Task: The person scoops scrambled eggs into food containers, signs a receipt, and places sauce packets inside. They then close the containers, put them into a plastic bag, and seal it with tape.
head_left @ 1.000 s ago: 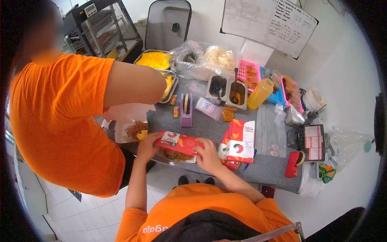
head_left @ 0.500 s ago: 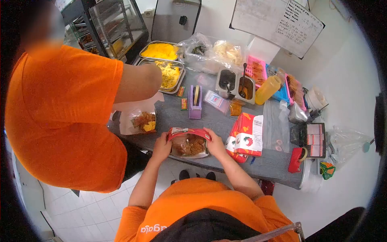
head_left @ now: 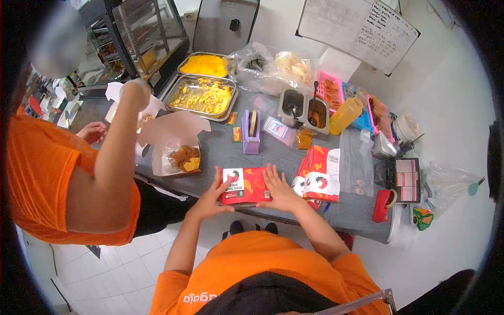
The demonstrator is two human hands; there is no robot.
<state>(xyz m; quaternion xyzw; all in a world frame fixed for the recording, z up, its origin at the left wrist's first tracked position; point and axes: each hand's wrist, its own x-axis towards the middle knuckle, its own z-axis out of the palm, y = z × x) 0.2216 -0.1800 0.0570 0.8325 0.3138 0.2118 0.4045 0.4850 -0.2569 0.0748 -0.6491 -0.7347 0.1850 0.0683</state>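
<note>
A red and white printed food box [head_left: 254, 185] lies at the table's front edge, its lid down over the food. My left hand [head_left: 211, 196] is open at the box's left side, fingers spread, with fingertips on the lid. On the right side my right hand [head_left: 280, 191] is open too, its fingers stretched out over the lid's edge. Just right of it are more red and white boxes [head_left: 320, 176], stacked. To the left stands an open food box [head_left: 177, 157] with brown food and yellow egg inside.
A co-worker in an orange shirt [head_left: 68, 173] stands at left, an arm over another open box. Behind are trays of yellow egg [head_left: 202, 97], a purple tape dispenser [head_left: 251, 134], metal sauce containers [head_left: 304, 111] and a yellow squeeze bottle [head_left: 346, 116]. A red tape dispenser [head_left: 383, 207] sits at right.
The box lid has come down over the food, and my hands have gone from gripping the lid to lying spread on it. The co-worker's arm has moved left, away from the egg trays.
</note>
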